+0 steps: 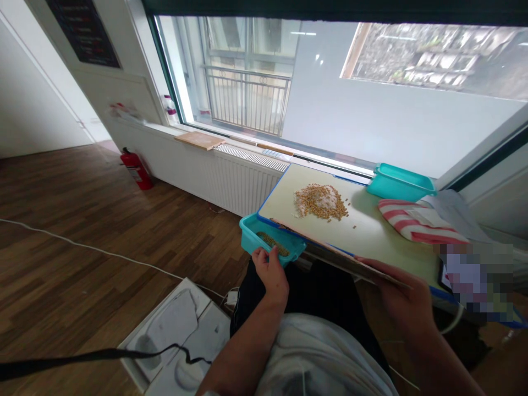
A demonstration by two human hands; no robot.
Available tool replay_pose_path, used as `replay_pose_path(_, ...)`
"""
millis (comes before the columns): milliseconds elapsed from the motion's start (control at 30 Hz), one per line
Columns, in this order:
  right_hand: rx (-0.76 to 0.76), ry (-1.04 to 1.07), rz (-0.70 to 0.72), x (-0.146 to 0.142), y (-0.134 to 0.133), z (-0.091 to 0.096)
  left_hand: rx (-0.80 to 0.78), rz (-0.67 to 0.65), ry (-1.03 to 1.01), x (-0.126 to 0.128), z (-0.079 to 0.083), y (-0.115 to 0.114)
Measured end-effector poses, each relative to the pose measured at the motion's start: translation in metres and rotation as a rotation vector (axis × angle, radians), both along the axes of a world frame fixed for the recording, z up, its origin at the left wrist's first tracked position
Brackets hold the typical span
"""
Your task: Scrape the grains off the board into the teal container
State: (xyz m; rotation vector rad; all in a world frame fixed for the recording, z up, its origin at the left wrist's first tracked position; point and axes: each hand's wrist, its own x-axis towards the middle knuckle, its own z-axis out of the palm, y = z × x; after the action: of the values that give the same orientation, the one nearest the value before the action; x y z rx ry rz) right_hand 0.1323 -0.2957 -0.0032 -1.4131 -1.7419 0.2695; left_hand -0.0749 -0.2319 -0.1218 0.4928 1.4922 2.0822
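Note:
My left hand point(270, 270) grips the near rim of a teal plastic container point(249, 235), held just below the table's left front corner. Small greenish grains point(272, 243) lie inside it. My right hand point(408, 301) is closed on the right end of a thin brown board point(336, 254), seen nearly edge-on along the table's front edge; its left end lies over the container's rim. Some right-hand fingers are hidden. On the pale tabletop point(284, 192) is a loose pile of golden kernels mixed with whitish bits point(322, 201), with a few kernels scattered to its right.
A second teal container point(402, 184) stands at the back right, near a red-and-white striped cloth bundle point(416, 221). Behind are a radiator point(243, 184) and a window. A fire extinguisher point(136, 169) and white cable point(103, 248) are left; a white box point(173, 335) sits beside me.

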Motion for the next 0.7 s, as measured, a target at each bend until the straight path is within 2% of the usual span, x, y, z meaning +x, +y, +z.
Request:
replay_pose_path(200,0.048,-0.023,0.008,-0.004,-0.005,0.002,0.001,-0.012,0.007,0.001,-0.001,0.000)
replay_pose_path(433,0.033,-0.052,0.073,-0.003,0.008,-0.008,0.005,0.003,-0.001,0.001,-0.001,0.000)
replay_pose_path(600,0.000,0.033,0.102,-0.006,0.007,-0.011,0.007,0.000,-0.011,-0.001,0.001,0.001)
replay_pose_path(700,0.037,0.094,0.072,-0.007,0.003,-0.010,-0.006,-0.005,-0.017,-0.001,0.002,0.001)
